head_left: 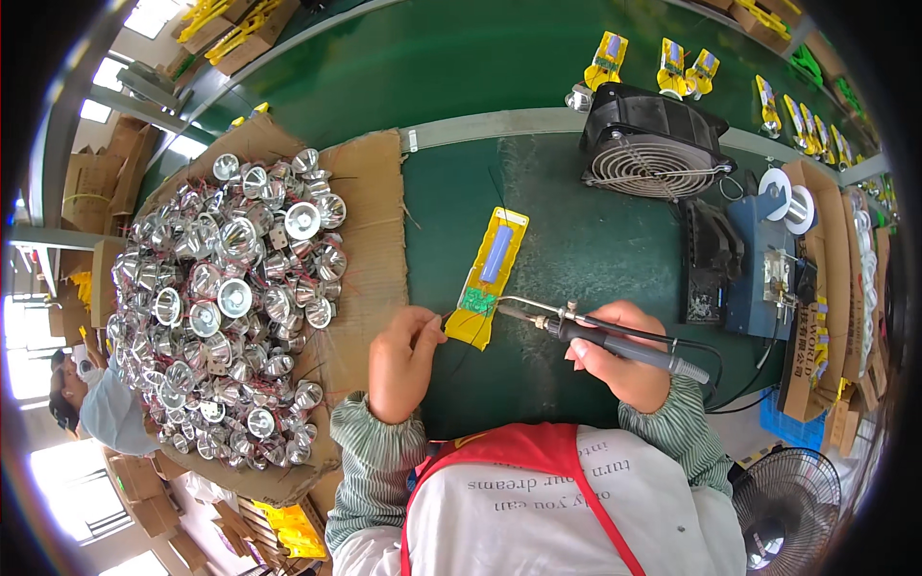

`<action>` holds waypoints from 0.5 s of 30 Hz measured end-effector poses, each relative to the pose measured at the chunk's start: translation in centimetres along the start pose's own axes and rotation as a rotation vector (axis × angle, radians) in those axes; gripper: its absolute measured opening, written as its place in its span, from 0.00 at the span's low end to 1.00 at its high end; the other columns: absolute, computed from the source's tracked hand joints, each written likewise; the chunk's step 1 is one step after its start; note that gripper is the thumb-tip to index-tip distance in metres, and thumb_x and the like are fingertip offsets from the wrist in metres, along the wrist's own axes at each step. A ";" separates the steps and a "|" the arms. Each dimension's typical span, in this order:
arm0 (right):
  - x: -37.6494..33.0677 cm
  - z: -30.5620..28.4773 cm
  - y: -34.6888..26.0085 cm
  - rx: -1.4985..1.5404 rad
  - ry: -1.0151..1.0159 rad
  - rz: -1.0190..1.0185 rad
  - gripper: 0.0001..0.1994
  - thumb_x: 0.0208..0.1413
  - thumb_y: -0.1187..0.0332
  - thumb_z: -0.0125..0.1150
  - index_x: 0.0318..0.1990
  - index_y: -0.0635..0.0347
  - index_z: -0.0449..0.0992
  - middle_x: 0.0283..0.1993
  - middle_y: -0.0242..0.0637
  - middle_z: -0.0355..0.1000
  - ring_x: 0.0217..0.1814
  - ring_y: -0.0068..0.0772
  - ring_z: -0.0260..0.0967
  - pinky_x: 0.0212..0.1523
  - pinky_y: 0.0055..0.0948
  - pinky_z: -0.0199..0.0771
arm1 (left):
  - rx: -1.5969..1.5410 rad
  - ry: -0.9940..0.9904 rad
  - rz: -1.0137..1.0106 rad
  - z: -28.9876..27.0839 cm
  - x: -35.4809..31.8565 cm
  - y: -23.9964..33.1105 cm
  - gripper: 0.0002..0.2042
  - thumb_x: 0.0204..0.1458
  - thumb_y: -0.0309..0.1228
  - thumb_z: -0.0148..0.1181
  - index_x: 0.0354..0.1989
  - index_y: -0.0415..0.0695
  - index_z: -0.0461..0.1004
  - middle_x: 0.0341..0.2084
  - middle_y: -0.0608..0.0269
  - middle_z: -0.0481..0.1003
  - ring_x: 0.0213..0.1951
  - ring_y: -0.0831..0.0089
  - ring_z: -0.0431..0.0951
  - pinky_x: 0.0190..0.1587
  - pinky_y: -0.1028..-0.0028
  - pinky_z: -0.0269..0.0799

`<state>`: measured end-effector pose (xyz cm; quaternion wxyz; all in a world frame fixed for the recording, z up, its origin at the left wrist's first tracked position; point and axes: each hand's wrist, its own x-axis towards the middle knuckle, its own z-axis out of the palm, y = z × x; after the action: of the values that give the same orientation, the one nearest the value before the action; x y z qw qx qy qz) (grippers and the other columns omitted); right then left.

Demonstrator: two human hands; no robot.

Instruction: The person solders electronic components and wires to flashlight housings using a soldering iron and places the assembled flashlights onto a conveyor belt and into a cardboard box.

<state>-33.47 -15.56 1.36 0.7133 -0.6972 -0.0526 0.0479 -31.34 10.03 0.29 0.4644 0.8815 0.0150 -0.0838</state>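
Observation:
My right hand [629, 355] is wrapped round the dark handle of a soldering iron [615, 348]. Its tip, with a thin bent metal feed tube beside it, reaches the small green circuit board [478, 300]. That board sits in a yellow plastic housing [519, 227], which also carries a purple cylindrical battery cell [497, 254]. Left of the housing, my left hand [403, 360] pinches a thin wire close to the board's edge. Loose dark wires stick out from the housing's upper and lower ends.
Silvery lamp reflectors [235, 298] with wires are heaped on cardboard [370, 230] at left. A black fan [658, 144] stands at the far right, near a blue solder-feeding unit [764, 259] with a wire spool [799, 209]. More yellow housings [607, 60] line the green surface behind.

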 end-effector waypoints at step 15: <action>1.5 0.4 1.7 0.056 -0.065 0.107 0.07 0.47 0.78 0.58 0.33 0.68 0.68 0.26 0.39 0.73 0.26 0.21 0.71 0.26 0.20 0.72 | 0.161 0.074 0.234 2.4 1.2 0.1 0.04 0.43 0.21 0.59 0.28 0.36 0.71 0.30 0.53 0.71 0.33 0.57 0.70 0.36 0.67 0.66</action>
<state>-32.02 -14.90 -0.37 0.7267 -0.6770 -0.0368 0.1100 -30.51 7.95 -1.19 0.3979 0.9141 -0.0777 0.0025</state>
